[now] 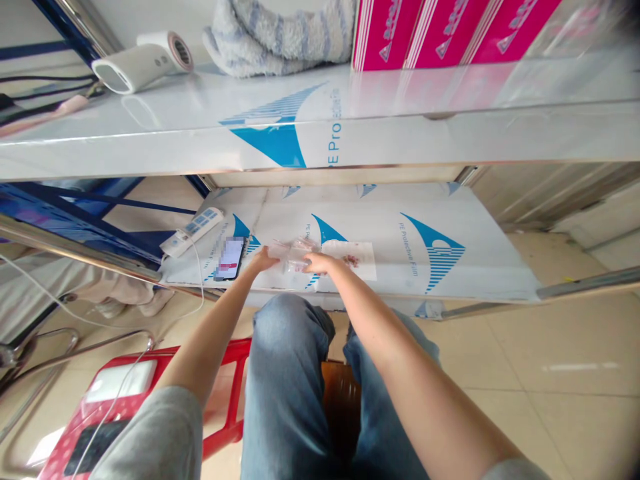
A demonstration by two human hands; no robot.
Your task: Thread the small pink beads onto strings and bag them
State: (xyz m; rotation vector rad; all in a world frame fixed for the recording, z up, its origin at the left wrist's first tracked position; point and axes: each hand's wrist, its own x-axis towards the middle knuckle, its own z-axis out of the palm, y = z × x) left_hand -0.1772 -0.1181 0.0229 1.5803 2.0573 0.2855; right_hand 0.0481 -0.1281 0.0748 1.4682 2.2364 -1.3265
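Note:
Both of my hands reach over the lower shelf (380,207), which is covered in printed protective film. My left hand (265,259) pinches the edge of a clear plastic bag (279,249). Close by on the right, my right hand (318,263) has its fingers closed on crinkled clear plastic (297,256); whether this is the same bag or another one I cannot tell. Beside my right wrist lies a white sheet (367,260) with small reddish-brown pieces (351,261) on it, too small to name. A phone (230,259) rests left of my left hand.
A power strip (195,231) with a white cable lies at the shelf's left end. Above runs an upper shelf (400,143) bearing a white handheld device (135,67), a fluffy striped cloth (285,40) and pink boxes (385,33). A red stool (165,367) stands at lower left.

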